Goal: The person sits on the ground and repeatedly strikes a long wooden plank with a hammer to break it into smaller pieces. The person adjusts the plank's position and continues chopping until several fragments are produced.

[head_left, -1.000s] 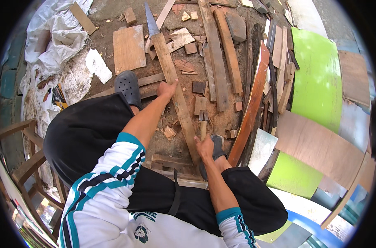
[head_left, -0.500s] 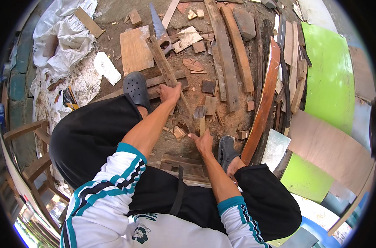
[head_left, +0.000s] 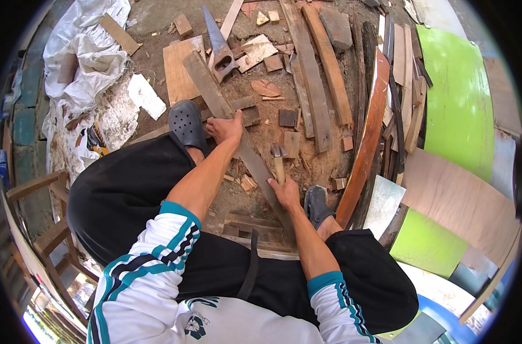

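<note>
A long weathered wooden plank (head_left: 257, 165) slants between my feet, its wide face showing. My left hand (head_left: 225, 128) is closed around it near the middle, fingers over its left side. My right hand (head_left: 286, 194) grips the wooden handle of a hammer (head_left: 279, 163), with the metal head pointing away from me. The right thumb lies against the plank's edge. Under the plank, beside my left shoe (head_left: 187, 123), rest short wooden blocks (head_left: 246, 109). The plank's near end reaches down past my right wrist, partly hidden by it.
Beyond the plank lie a handsaw (head_left: 219, 49) and a flat plywood piece (head_left: 175, 66). Long boards (head_left: 315, 86) and a reddish-brown strip (head_left: 364, 137) stretch along the right, next to green panels (head_left: 456, 97). A white sack (head_left: 86, 46) and a wooden frame (head_left: 54, 229) are on the left.
The plank has turned to show its wide face. Its far end has shifted left and its near end has come toward me, past my right hand. The hammer stays in that hand.
</note>
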`<action>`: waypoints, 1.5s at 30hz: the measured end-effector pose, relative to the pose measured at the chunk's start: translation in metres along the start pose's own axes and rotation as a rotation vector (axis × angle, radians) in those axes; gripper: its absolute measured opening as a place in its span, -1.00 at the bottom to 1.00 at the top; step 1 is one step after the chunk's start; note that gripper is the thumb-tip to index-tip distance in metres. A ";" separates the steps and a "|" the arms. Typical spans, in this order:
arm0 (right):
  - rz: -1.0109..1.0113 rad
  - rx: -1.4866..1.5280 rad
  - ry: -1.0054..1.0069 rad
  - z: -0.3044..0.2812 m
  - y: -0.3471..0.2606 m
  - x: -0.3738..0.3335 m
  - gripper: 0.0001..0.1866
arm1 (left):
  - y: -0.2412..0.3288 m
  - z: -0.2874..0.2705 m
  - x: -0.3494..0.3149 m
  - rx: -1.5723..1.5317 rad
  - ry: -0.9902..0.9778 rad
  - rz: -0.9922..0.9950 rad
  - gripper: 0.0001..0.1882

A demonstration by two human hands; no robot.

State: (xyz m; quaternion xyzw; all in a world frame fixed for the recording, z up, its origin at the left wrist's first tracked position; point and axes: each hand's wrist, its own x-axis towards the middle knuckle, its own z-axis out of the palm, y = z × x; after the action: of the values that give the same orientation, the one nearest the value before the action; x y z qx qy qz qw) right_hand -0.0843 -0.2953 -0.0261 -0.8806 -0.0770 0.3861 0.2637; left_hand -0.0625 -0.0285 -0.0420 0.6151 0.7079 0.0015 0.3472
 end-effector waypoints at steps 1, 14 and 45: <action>0.017 0.038 0.068 0.001 0.001 0.002 -0.45 | 0.004 0.000 -0.002 0.000 0.027 -0.016 0.04; -0.165 -0.013 0.179 -0.021 -0.043 -0.025 -0.67 | -0.047 0.002 0.054 0.613 0.160 1.026 0.03; -0.207 -0.333 0.121 0.022 -0.086 -0.037 -0.53 | 0.015 -0.027 0.087 1.001 -0.672 0.800 0.10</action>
State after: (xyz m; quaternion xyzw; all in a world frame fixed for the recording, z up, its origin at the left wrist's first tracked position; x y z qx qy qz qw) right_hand -0.1198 -0.2257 0.0305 -0.9210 -0.2141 0.2853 0.1567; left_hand -0.0633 0.0625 -0.0574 0.8795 0.1995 -0.3852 0.1955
